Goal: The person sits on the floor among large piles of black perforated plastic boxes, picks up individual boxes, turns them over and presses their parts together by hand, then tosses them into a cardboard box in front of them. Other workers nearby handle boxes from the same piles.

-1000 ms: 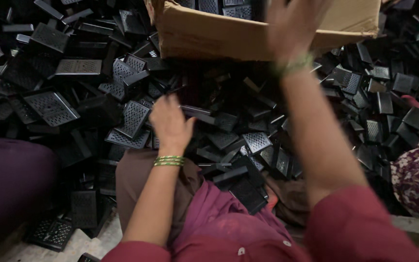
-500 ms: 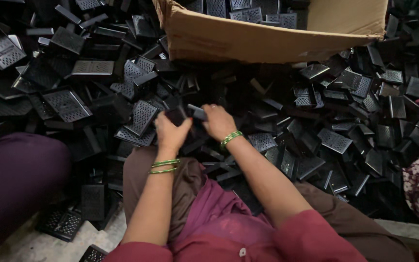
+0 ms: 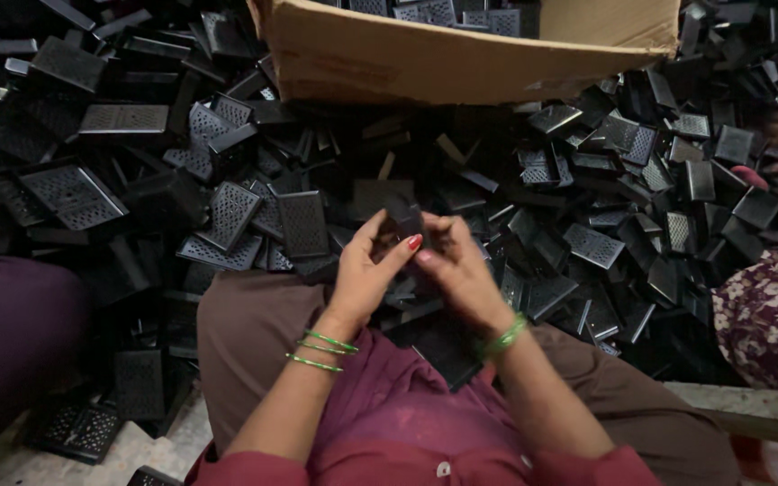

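Both hands, left hand [image 3: 366, 270] and right hand [image 3: 461, 270], pinched one small black part [image 3: 404, 218]; it could have slipped into the heap [image 3: 227, 207] at twelve o'clock.

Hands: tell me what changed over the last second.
The right hand came down from the cardboard box to meet the left hand. Both now hold a small black part in their fingers. The box and the pile of black perforated parts stayed put.
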A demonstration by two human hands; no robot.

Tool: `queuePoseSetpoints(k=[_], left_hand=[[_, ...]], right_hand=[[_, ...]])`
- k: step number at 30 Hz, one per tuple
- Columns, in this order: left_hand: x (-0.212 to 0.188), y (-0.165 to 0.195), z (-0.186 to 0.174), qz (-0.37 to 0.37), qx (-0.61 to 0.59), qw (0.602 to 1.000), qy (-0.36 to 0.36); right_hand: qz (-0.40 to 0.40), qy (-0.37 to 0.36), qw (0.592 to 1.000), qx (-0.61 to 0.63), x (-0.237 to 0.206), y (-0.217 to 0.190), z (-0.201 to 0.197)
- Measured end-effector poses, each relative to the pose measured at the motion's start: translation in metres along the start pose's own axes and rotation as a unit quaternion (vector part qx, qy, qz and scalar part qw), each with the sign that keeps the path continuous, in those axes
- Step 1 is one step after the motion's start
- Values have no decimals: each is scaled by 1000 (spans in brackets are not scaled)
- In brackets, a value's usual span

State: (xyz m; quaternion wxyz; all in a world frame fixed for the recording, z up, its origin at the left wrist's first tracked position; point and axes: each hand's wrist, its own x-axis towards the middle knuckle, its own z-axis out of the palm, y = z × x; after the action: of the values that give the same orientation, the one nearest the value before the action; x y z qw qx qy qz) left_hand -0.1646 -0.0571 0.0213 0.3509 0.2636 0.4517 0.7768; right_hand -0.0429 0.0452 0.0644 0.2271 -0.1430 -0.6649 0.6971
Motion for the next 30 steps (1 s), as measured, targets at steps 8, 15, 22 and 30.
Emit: queuePoseSetpoints(k=[8, 15, 22, 30], left_hand=[[-11, 13, 5, 12, -49, 997, -53], [-18, 23, 11, 32, -83, 995, -56], [-25, 14, 17, 66, -63, 996, -23], [-26, 7, 12, 86, 0, 996, -38]], right_hand=[[-91, 7, 992, -87, -10, -17, -9], [-135, 38, 987, -74, -17, -13, 9], [-87, 70, 993, -35, -18, 6, 23], [-166, 59, 975, -134, -13, 21, 19]])
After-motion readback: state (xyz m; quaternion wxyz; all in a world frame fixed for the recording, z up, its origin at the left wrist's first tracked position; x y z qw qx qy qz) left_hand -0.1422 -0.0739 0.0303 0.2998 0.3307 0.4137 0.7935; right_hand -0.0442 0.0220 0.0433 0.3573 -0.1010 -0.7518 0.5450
